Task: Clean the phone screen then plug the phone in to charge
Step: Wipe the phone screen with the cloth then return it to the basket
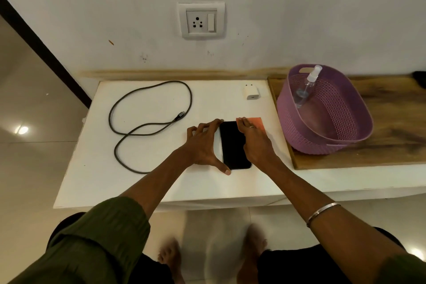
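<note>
Left hand [204, 145] braces black slab phone [232, 145] flat on white tabletop [138, 180], grip spread; right hand [255, 143] presses orange cloth [255, 122], grasping nothing — wipe evenly.

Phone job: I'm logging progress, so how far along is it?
Nothing looks finished. In hand: the left hand steadies the phone while the right hand presses the orange cloth at its edge. Left: the cable lies loose, the adapter unplugged, the wall socket empty.
</note>
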The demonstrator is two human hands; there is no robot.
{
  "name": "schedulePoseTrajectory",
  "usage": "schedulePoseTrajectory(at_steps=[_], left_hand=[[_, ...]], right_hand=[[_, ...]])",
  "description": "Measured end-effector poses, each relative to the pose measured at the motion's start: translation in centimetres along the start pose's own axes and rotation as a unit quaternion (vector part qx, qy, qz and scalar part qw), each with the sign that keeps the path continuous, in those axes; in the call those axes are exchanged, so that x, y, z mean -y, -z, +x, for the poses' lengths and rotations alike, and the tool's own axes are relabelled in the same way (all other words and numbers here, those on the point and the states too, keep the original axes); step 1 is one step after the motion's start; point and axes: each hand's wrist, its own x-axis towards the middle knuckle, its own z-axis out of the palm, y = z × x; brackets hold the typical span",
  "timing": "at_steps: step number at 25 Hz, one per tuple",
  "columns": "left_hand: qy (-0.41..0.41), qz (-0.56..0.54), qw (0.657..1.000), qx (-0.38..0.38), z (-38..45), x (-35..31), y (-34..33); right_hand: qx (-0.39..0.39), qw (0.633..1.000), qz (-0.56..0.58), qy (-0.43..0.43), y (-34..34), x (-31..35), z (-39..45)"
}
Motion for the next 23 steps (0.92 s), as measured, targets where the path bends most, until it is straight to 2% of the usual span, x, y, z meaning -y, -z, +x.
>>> schedulePoseTrajectory(at_steps=[2, 4, 7, 9, 11, 14, 16, 18, 20, 23], left_hand=[[-0.001, 0.004, 1.000, 0.000, 0.0, 0.0, 0.1], [0.002, 0.004, 1.000, -0.001, 0.0, 0.3, 0.1], [-0.005, -0.003, 1.000, -0.005, -0.1, 0.6, -0.1], [-0.008, -0.009, 1.000, -0.005, -0.1, 0.7, -0.2], [-0.003, -0.014, 1.000, -0.007, -0.1, 0.6, -0.1], [0.004, -0.003, 1.000, -0.002, -0.1, 0.4, 0.0], [0.007, 0.004, 1.000, 0.001, -0.1, 0.1, 0.1], [0.011, 0.006, 1.000, 0.004, 0.0, 0.0, 0.2], [0.016, 0.007, 1.000, 0.005, 0.2, 0.0, 0.2], [0.022, 0.013, 1.000, 0.003, 0.3, 0.0, 0.1]], right_hand=[[0.009, 0.999, -0.040, -0.036, 0.3, 0.5, 0.8], [-0.023, 0.998, -0.013, -0.060, 1.6, 1.3, 0.5], [-0.135, 0.988, 0.074, 0.002, 5.7, 2.2, -0.8], [-0.211, 0.969, 0.128, -0.005, 10.0, 1.7, -1.9], [-0.270, 0.960, 0.069, -0.015, 14.1, -0.4, -3.1], [-0.296, 0.953, -0.050, -0.042, 17.8, -5.1, -4.3], [-0.269, 0.958, -0.064, -0.079, 18.0, -8.3, -4.6], [-0.193, 0.975, -0.051, -0.101, 17.3, -10.4, -4.3], [-0.119, 0.988, -0.053, -0.086, 16.3, -11.7, -3.9], [-0.053, 0.991, -0.102, -0.066, 14.0, -12.9, -2.5]])
